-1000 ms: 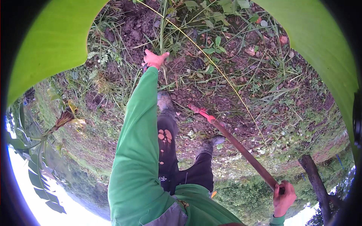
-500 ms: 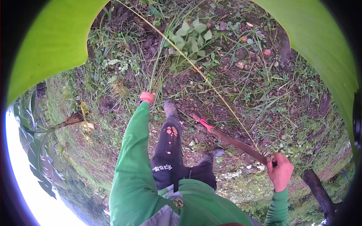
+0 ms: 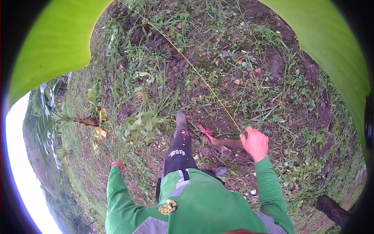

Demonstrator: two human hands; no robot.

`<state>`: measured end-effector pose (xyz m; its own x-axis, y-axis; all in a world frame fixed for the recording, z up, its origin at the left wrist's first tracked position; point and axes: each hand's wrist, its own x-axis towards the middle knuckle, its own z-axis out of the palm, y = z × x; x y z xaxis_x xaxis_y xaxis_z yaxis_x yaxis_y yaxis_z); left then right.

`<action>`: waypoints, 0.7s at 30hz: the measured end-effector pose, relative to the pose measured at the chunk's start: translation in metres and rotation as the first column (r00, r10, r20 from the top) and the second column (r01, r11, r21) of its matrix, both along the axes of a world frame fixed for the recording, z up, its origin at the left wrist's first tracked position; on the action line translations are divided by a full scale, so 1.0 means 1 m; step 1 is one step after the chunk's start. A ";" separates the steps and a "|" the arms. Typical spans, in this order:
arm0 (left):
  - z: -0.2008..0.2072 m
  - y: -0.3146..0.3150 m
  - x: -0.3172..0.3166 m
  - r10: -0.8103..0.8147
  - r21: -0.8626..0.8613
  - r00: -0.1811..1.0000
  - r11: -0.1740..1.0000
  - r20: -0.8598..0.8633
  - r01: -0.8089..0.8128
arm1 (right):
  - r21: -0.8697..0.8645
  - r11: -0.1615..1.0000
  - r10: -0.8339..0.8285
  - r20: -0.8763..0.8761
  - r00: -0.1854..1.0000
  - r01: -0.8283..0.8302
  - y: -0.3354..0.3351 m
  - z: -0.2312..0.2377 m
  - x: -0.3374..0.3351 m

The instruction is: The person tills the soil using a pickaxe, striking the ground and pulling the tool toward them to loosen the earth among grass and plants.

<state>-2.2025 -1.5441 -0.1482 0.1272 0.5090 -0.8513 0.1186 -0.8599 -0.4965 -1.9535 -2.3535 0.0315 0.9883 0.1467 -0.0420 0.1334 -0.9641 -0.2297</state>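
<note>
My left hand (image 3: 117, 165), at the end of a green sleeve, is closed around the stems of a leafy weed clump (image 3: 141, 125) that sticks up from my fist, off the ground to my left. My right hand (image 3: 255, 143) grips the brown wooden handle (image 3: 229, 142) of a short tool. Its red blade (image 3: 205, 133) points left and lies low over the soil beside my black trouser leg (image 3: 177, 150) and muddy boot (image 3: 181, 116). A thin yellow line (image 3: 194, 72) runs from the far ground to my right hand.
Patchy grass, weeds, small stones and dark bare soil (image 3: 272, 62) cover the sloping ground. A small broad-leaved plant (image 3: 91, 121) grows at the left. A dark stump (image 3: 331, 208) lies at the lower right. A green brim (image 3: 50, 43) frames the top corners.
My left hand pulled back from the ground ahead and swung down to my left with a weed clump in it. My right hand came forward on the tool, bringing it lower.
</note>
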 end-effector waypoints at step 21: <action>0.006 -0.412 0.058 0.962 -0.843 0.267 0.102 -0.051 -0.528 | 0.075 0.991 0.111 -0.039 0.993 -0.108 0.008 0.001 -0.124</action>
<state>-2.1447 -1.9562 -0.1425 0.4512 -0.0397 -0.8916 0.8861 -0.0986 0.4528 -2.0774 -2.3452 0.0326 0.9635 0.2583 -0.0698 0.2257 -0.9247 -0.3064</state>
